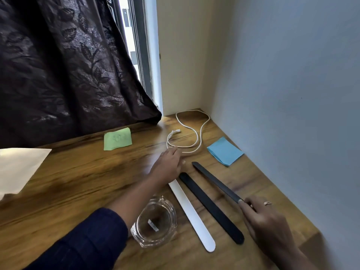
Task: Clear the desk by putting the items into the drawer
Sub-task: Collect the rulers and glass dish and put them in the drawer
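On the wooden desk (pixel 78 182) lie a white flat stick (pixel 192 217), a wide black flat stick (pixel 212 208) and a thin dark nail file (pixel 216 182), side by side. My right hand (pixel 261 217) pinches the near end of the thin file. My left hand (pixel 169 164) reaches across, its fingers curled at the near loop of a white cable (pixel 196 133); the hand covers the white stick's far end. Whether it grips the cable is unclear. No drawer is in view.
A clear glass ashtray (pixel 153 223) stands near my left forearm. A green paper square (pixel 117 139) and a stack of blue paper squares (pixel 225 151) lie further back. White paper (pixel 17 168) is at the left. A dark curtain (pixel 68 65) hangs behind; a wall (pixel 292 94) bounds the right.
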